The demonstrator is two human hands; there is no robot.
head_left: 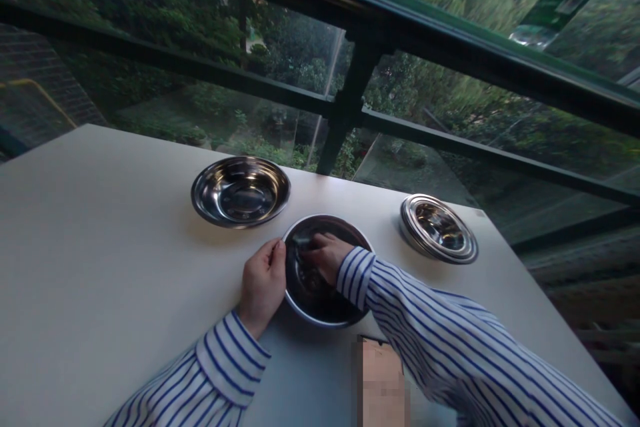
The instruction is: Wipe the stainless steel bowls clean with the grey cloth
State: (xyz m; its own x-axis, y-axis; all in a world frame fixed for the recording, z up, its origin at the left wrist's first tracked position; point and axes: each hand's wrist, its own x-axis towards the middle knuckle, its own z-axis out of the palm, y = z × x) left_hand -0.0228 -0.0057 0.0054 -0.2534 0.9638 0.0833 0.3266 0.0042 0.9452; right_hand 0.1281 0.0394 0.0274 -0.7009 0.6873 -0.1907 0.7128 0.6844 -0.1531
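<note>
A deep metal bowl (pixel 327 324) with a dark inside stands in front of me on the white table. My left hand (pixel 264 283) is closed on its left rim, thumb on top and the other fingers around the outer wall. Inside the same bowl is my right hand (pixel 330 258), reaching in from the right with its fingers stretched apart toward the left wall. Its fingertips are dim and slightly blurred, and I make out nothing held in them. Pale streaks show near the fingers; I cannot tell whether they are reflections or contents.
A wide, shiny metal bowl (pixel 243 197) stands at the back left, and a stack of smaller metal bowls (pixel 440 230) at the right. A pixelated phone-like object (pixel 383 380) lies at the front. Behind the table (pixel 125 240) run a green railing (pixel 345 97) and glass; a bottle (pixel 565 0) is at the upper right.
</note>
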